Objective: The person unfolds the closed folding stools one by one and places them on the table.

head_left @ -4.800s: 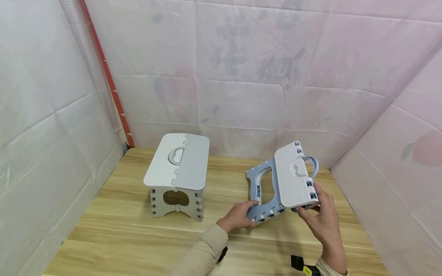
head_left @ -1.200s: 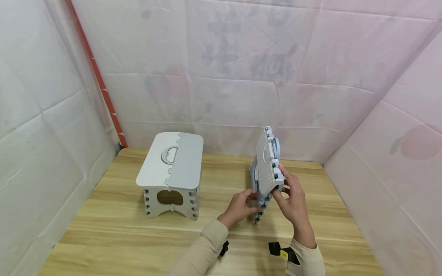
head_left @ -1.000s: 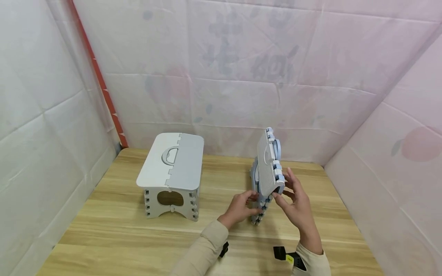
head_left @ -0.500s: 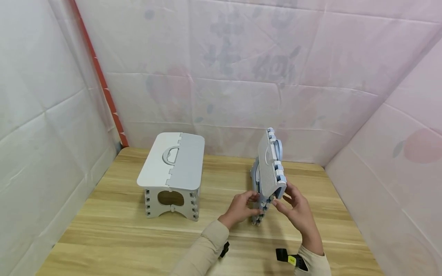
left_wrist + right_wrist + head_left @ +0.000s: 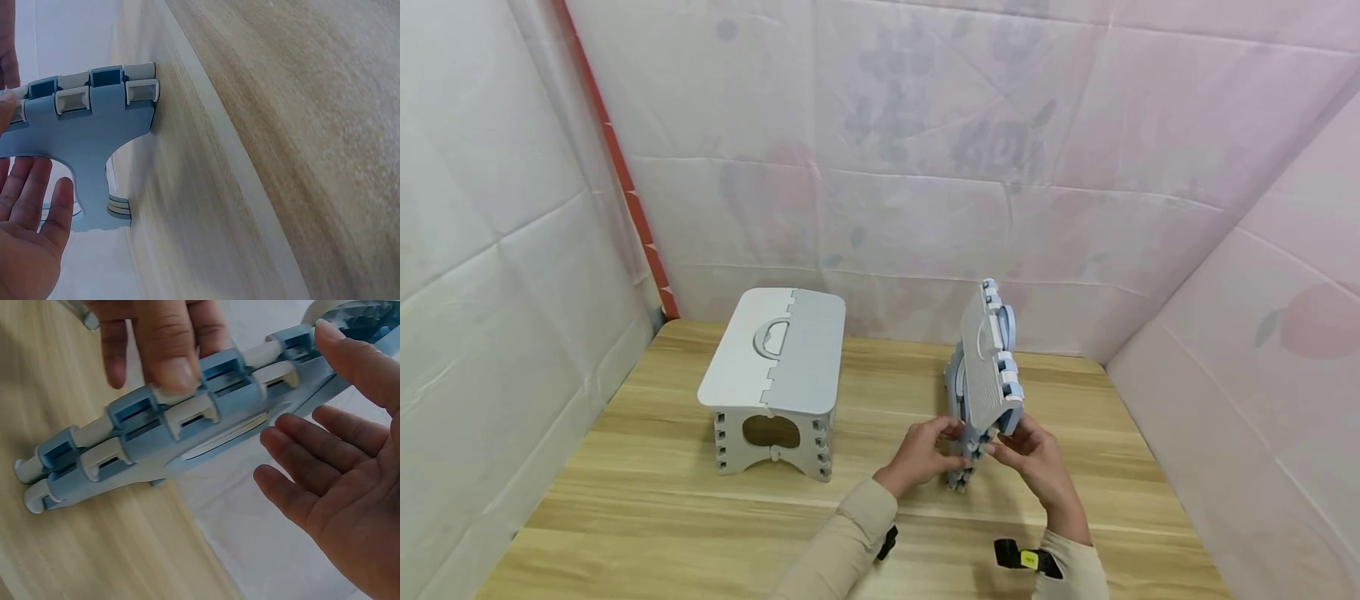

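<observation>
A blue and white folding stool [image 5: 981,358] stands edge-on on the table, partly folded, its white textured seat panel facing left. My left hand [image 5: 917,454] grips the near edge of its blue leg section; in the left wrist view the fingers [image 5: 22,187] reach in at the leg's cut-out. At the lower near corner of the seat panel, my right hand [image 5: 1037,462] holds the edge between thumb and fingers. The right wrist view shows that thumb [image 5: 328,334] at the hinged edge and the fingers loosely bent below the panel.
An unfolded white and grey folding stool [image 5: 782,350] stands upright to the left. Wood-grain table [image 5: 715,533] lies beneath both. Pale sheets [image 5: 925,225] hang behind and at both sides, with a red strip [image 5: 625,183] at the back left corner.
Since the oldest frame, the blue stool has swung from a broad view to nearly edge-on. My right hand has let its fingers slide down the seat edge to the lower corner; the left stays put lately.
</observation>
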### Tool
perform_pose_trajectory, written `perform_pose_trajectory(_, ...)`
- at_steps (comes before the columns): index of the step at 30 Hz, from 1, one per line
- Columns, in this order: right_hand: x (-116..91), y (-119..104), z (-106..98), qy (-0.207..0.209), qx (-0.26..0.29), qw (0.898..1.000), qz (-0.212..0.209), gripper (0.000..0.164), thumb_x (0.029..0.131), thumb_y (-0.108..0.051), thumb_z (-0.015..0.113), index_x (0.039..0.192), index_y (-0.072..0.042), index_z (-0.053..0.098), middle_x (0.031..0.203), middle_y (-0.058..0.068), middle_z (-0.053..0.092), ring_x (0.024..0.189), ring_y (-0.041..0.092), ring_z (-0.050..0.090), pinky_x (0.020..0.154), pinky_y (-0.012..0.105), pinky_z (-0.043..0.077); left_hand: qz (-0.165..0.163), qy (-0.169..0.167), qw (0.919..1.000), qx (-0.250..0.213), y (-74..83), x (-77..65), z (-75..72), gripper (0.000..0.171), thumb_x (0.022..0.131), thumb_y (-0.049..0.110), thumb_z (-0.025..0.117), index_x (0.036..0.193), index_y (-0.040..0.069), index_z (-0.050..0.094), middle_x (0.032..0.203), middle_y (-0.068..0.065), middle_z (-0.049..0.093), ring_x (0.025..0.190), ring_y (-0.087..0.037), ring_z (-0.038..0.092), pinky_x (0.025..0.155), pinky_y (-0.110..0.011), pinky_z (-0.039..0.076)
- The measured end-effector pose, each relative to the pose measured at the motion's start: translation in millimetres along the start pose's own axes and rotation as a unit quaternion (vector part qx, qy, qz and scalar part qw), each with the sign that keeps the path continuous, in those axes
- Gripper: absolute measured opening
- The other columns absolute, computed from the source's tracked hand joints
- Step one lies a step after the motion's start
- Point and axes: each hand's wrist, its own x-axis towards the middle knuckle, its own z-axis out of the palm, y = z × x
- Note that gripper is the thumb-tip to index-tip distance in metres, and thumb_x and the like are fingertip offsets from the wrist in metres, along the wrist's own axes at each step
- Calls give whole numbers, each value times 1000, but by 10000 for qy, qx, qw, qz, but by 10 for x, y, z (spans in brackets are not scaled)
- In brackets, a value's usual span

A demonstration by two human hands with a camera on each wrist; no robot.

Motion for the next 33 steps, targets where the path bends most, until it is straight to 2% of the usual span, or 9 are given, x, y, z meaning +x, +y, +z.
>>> perform_pose_trajectory(6, 26, 147, 47, -79, 192, 9998, 78, 43, 79, 3, 70, 117, 13, 52, 104, 2, 64, 95, 15, 62, 73, 28, 52, 49, 16, 10000, 74, 12, -1, -10, 41, 74, 14, 79, 110, 11, 61, 106, 2, 64, 96, -4, 57, 84, -30, 48)
perform_pose_trajectory(13, 26, 263, 76, 74, 228, 9996, 116, 41, 80, 3, 69, 116, 14, 54, 101, -1, 66, 92, 14, 63, 74, 27, 52, 167, 5, 9996, 242, -2, 0, -7, 41, 74, 16, 80, 111, 11, 61, 106, 3, 64, 96, -3, 57, 83, -28, 48)
perform_pose_trajectory(21, 38, 285, 92, -39, 271, 9996, -82, 39, 81, 3, 68, 116, 13, 54, 103, 0, 66, 94, 15, 63, 75, 27, 51, 84, 75, 9994, 341, 6, -3, -13, 42, 73, 15, 81, 109, 12, 60, 104, 5, 63, 95, -3, 57, 84, -26, 47)
perform_pose_trajectory(29, 38, 258, 95, 176, -154, 9997, -37, 33, 79, 6, 68, 110, 9, 58, 100, 4, 64, 91, 14, 61, 70, 26, 51, -96, 104, 9985, 532, 67, -12, 0, 41, 72, 13, 80, 108, 14, 58, 105, 6, 61, 97, -7, 56, 82, -23, 45)
perform_pose_trajectory(33, 36, 241, 117, 321, -252, 9992, 16, 35, 77, 10, 67, 110, 9, 55, 100, 8, 62, 88, 16, 59, 68, 26, 50, -187, 137, 9972, 712, 82, -17, -5, 43, 69, 11, 80, 106, 14, 57, 103, 4, 61, 95, -8, 56, 80, -22, 45)
